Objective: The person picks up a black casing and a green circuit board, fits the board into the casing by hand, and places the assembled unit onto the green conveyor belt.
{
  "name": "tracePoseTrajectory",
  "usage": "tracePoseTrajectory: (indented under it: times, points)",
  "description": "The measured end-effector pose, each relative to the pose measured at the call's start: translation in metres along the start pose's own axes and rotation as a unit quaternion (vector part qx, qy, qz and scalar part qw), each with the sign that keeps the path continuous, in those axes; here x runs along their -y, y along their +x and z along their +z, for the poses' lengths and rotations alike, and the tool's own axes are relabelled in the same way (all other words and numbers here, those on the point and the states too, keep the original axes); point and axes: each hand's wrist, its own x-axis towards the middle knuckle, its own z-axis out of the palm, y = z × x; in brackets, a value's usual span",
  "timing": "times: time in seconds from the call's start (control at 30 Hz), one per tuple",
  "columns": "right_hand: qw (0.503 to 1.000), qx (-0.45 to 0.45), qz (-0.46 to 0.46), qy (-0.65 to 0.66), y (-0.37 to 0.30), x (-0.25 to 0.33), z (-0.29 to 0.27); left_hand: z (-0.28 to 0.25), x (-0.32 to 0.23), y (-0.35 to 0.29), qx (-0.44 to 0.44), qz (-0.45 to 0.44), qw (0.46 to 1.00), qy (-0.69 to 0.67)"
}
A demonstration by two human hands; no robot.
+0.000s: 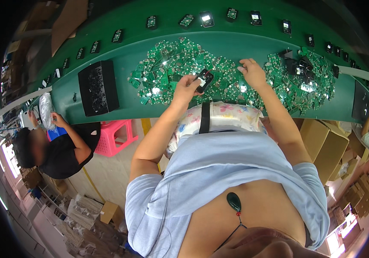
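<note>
My left hand [186, 88] is closed round a small black plastic device housing [204, 80], with a pale patch and a bit of red showing on it. It is held above the near edge of a heap of small green circuit boards [167, 64]. To the right, my right hand [253, 74] hovers at the gap between that heap and a second pile of boards [320, 88]. Its fingers are bent, thumb and fingertips slightly apart, and I see nothing between them.
A green conveyor belt [167, 13] beyond the table carries a row of similar devices [207, 19]. A black bin [98, 88] of small dark parts stands left. Black housings [302, 69] lie on the right pile. Co-workers sit at both sides, near a pink stool [115, 137] and cardboard boxes [322, 139].
</note>
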Motion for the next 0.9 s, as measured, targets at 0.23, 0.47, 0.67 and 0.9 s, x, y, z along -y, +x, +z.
tracePoseTrajectory:
  times: [0.23, 0.47, 0.67, 0.9]
  points:
    - [0.992, 0.101, 0.024, -0.075, -0.015, 0.000, -0.010, -0.002, 0.002, -0.004, -0.008, 0.015, 1.000, -0.021]
    - [0.992, 0.031, 0.014, 0.121, -0.026, -0.013, -0.006, 0.021, -0.019, -0.016, 0.131, -0.044, 0.984, -0.115]
    - [0.942, -0.021, -0.017, 0.335, -0.055, 0.025, -0.047, 0.032, -0.021, -0.021, 0.202, -0.096, 0.956, -0.189]
    - [0.891, -0.025, -0.158, 0.426, -0.092, 0.052, -0.060, 0.043, -0.038, -0.033, 0.260, -0.104, 0.935, -0.216]
